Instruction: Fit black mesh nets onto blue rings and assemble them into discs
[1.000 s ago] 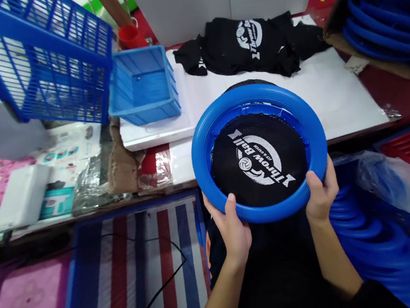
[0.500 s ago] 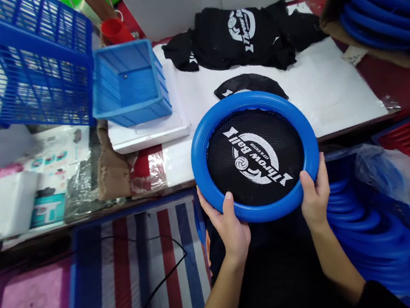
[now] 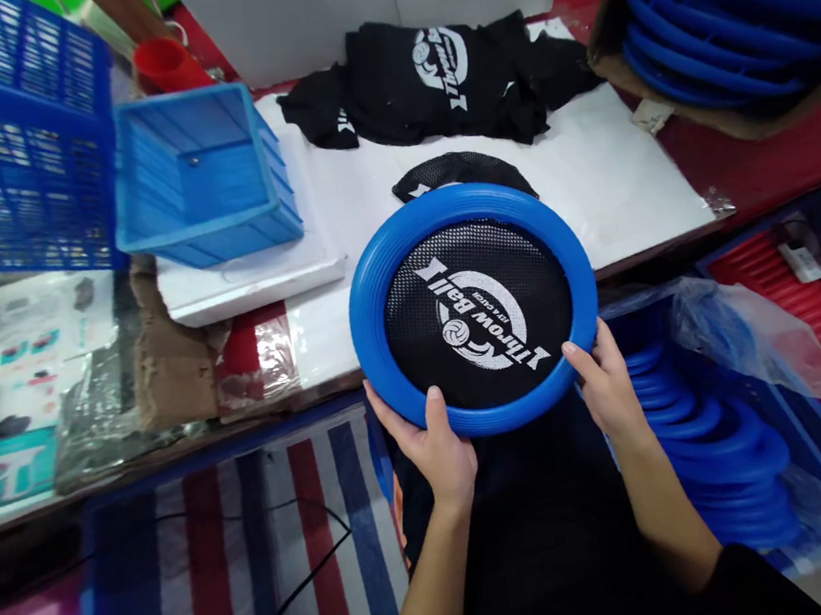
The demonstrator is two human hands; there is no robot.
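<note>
The ringed mesh (image 3: pixel 478 314) reads "Throw Ball", the black cloth (image 3: pixel 419 89) "Throw".

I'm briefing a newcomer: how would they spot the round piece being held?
Find the big white sheet. Over its near edge, the left hand and right hand grip a round piece by its near rim. Unlike the stacked blue pieces to its right, it shows black mesh printed "Throw Ball" inside a blue rim.
</note>
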